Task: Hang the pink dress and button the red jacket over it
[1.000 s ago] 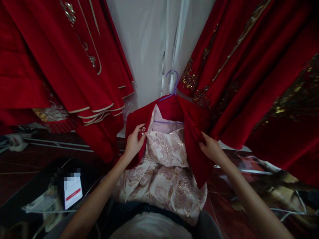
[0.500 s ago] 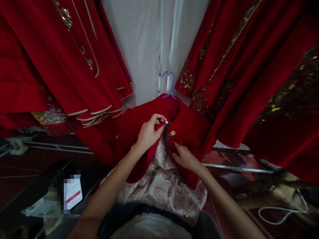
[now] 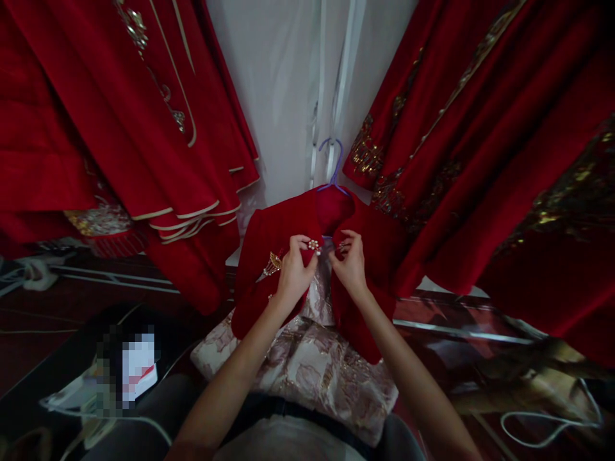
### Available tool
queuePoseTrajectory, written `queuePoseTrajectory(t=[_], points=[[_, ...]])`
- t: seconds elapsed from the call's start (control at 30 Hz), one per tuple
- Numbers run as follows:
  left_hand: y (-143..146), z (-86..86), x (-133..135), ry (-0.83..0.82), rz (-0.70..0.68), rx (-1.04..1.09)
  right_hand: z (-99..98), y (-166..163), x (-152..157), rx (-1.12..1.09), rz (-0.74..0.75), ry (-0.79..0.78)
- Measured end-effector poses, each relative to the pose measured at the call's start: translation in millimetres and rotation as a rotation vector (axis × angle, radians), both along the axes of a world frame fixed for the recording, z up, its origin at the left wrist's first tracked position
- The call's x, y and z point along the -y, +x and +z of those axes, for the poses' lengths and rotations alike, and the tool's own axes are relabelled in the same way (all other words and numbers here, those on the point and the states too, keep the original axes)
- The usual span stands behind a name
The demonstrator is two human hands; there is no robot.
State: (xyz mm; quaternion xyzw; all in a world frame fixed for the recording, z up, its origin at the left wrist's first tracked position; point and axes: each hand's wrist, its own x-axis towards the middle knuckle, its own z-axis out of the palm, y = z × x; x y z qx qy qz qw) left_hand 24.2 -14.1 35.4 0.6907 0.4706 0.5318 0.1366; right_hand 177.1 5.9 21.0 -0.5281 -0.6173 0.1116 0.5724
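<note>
A short red jacket [image 3: 288, 224] hangs in front of me on a purple hanger [image 3: 335, 169], its front parted. My left hand [image 3: 295, 274] pinches one front edge, beside a flower-shaped ornamental button [image 3: 314, 245] with pearl-like beads. On the opposite edge, my right hand [image 3: 352, 264] has its fingers closed at the other ornamental button [image 3: 342, 246], which they partly cover. A gold leaf-like decoration [image 3: 275, 261] shows on the jacket left of my left hand. Pale patterned brocade fabric [image 3: 307, 355] lies beneath the jacket, across my lap.
Red garments with pale piping [image 3: 168, 160] hang at the left, and gold-embellished red garments [image 3: 451, 160] at the right. Behind the hanger stand white metal poles [image 3: 341, 77]. A partly blurred lit screen [image 3: 141, 368] is at lower left; a white cable [image 3: 552, 422] loops at lower right.
My right hand has moved up from the lower front edge to the button on its side. My left hand stays on its edge, slightly lower. The view has shifted a little.
</note>
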Motion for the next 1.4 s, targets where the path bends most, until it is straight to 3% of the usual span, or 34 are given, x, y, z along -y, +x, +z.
queuePoseTrajectory(t=[0.1, 0.3, 0.5, 0.7, 0.93, 1.3, 1.4], points=[[5, -2.8, -1, 0.000, 0.002, 0.028, 1.3, -9, -7, -0.126, 0.027, -0.076], [11, -4.1, -6, -0.020, -0.007, 0.076, 12.5, -22, 20, -0.163, 0.226, -0.105], [14, -8.3, -2, -0.004, -0.028, 0.173, 14.7, -28, 23, -0.132, 0.194, -0.017], [0, 4.5, -4, -0.038, -0.112, -0.005, 18.9, -28, 25, 0.045, 0.168, 0.056], [-14, 12.3, -8, -0.027, -0.281, -0.064, 18.5, -18, 31, 0.098, 0.256, 0.058], [-11, 31.5, -19, 0.075, -0.195, -0.343, 26.4, 1, 19, 0.168, 0.257, 0.064], [-11, 33.7, -24, 0.088, -0.230, -0.346, 25.0, 6, 13, 0.184, 0.281, 0.058]])
